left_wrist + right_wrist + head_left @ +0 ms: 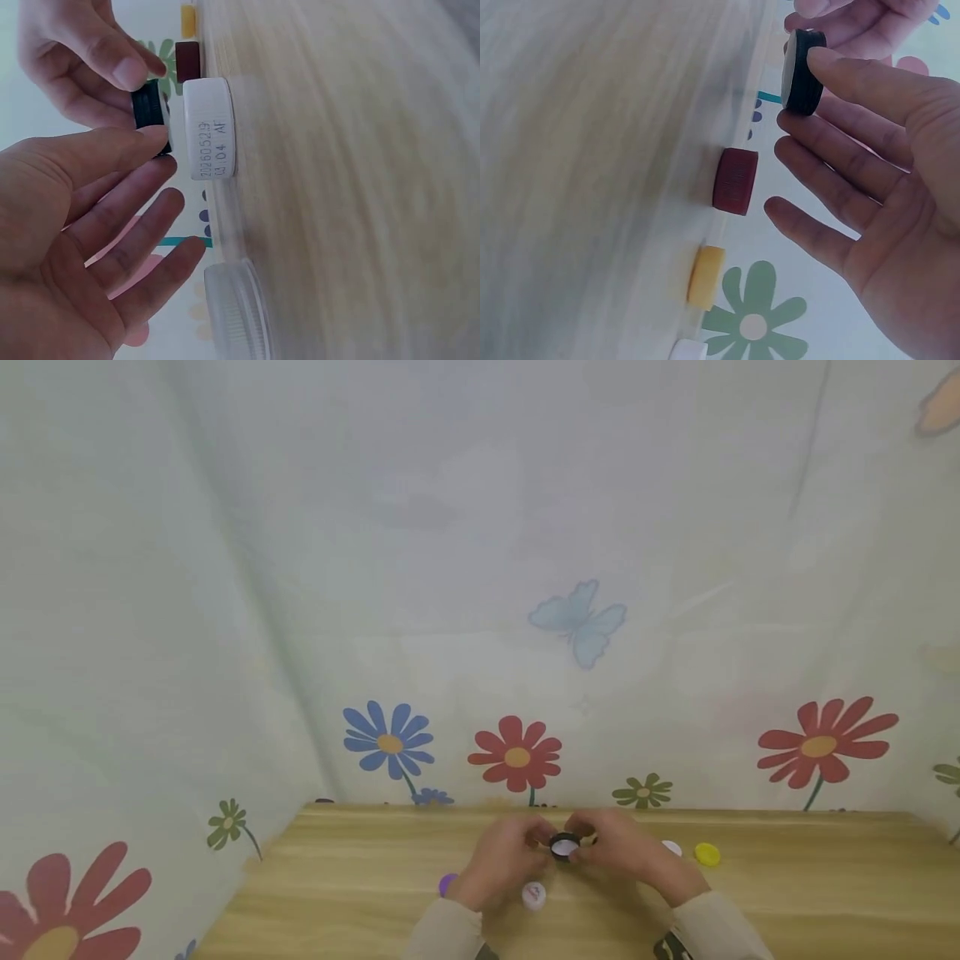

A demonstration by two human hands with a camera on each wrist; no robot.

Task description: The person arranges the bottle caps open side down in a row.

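Note:
A black bottle cap (565, 847) with a whitish inside is held above the table between both hands. My left hand (498, 860) pinches its left edge with thumb and forefinger; the other fingers are spread in the left wrist view. From the opposite side my right hand (618, 847) pinches the cap, thumb on its rim, as the right wrist view shows. A white cap (533, 896) with a printed top lies on the table near my left hand; side lettering shows on the white cap (210, 129) in the left wrist view.
A purple cap (447, 884) is partly covered by my left wrist. Right of my right hand lie a white cap (672, 847) and a yellow cap (707, 854). The right wrist view shows a dark red cap (736, 181). A flower-printed curtain (450, 568) hangs behind the wooden table (337, 877).

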